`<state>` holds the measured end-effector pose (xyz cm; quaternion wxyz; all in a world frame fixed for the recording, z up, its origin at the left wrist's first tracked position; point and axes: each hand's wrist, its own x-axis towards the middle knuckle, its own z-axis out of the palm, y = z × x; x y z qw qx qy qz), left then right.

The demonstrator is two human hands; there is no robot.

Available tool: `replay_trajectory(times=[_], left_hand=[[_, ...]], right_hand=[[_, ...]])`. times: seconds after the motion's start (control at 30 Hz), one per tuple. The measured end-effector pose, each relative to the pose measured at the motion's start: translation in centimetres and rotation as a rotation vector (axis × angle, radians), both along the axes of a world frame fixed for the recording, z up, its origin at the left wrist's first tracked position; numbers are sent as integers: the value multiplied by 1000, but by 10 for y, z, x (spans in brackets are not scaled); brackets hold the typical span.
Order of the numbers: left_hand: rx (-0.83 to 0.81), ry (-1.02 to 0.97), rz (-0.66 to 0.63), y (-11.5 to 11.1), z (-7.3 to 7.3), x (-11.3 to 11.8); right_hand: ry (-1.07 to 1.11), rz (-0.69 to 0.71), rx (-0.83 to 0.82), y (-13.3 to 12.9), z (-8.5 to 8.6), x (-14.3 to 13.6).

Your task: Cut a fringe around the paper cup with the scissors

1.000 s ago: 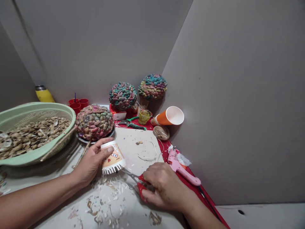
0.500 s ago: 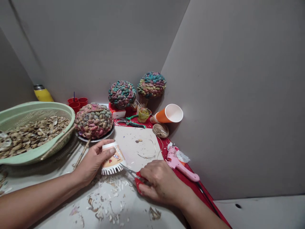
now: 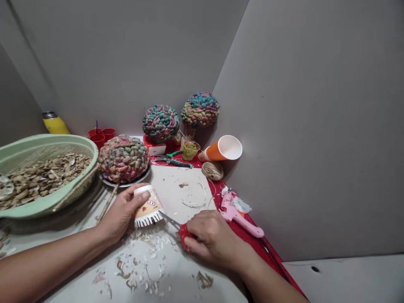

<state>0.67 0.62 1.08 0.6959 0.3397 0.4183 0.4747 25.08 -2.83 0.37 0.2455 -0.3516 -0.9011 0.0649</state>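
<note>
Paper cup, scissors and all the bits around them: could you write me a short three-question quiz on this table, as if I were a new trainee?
1. True or false: the left hand holds the fringed paper cup, while the right hand holds the red-handled scissors.

2. What colour is the glue gun?
a) green
b) pink
c) yellow

3. Put these in order, from left to right in the picture: ball of twine, green basket, pliers.

Key: 1. True. 2. b. 3. Green basket, pliers, ball of twine.
</note>
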Motion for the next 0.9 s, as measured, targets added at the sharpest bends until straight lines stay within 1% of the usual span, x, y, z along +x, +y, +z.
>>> replay_trajectory(times=[0.07, 0.13, 0.27, 0.33, 0.37, 0.43, 0.5, 0.7, 0.8, 0.9], left_hand=[[19, -17, 10, 1, 0, 0], [45, -36, 12, 1, 1, 0], [112, -47, 16, -1, 3, -3], [134, -41, 21, -2, 4, -4], [145, -37, 25, -3, 4, -5], [168, -26, 41, -3, 4, -6], [185, -16, 50, -3, 2, -6], [175, -25, 20, 0, -2, -3], [179, -30, 28, -1, -2, -3], [184, -39, 39, -1, 0, -3]], right_hand=[[127, 10, -70, 0, 2, 1], [225, 12, -216, 0, 3, 4], [299, 44, -692, 1, 5, 8], [303, 64, -880, 2, 7, 10], [301, 77, -944, 3, 8, 11], [307, 92, -1008, 5, 11, 13], [302, 85, -1033, 7, 12, 15], [270, 83, -1144, 12, 9, 11], [282, 89, -1167, 14, 6, 10], [320, 109, -1148, 15, 5, 12]])
